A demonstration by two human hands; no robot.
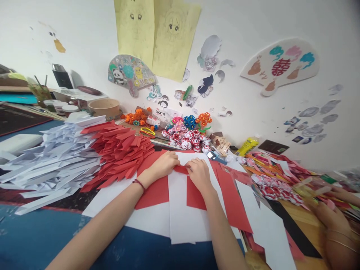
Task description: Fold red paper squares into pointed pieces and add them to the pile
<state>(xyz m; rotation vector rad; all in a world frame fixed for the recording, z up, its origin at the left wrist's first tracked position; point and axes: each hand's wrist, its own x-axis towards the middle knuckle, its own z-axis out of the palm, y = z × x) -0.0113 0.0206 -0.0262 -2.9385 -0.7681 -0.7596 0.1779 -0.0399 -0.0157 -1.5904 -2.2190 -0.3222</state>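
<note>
Between my two hands is a small folded strip of red paper, pinched at both ends. My left hand grips its left end with fingers pressed together. At the other end, my right hand is closed with thumb and fingers on the paper. Underneath lie white paper sheets and red sheets, overlapping each other. To the left of my hands is a heap of folded red paper pieces, with a larger heap of folded white paper pieces beyond it.
Red-and-white paper balls and colourful flowers stand against the wall. A blue-strapped watch lies right of my hands. At far right, another person's hand holds yellowish strips. A round tan container and jars sit at back left.
</note>
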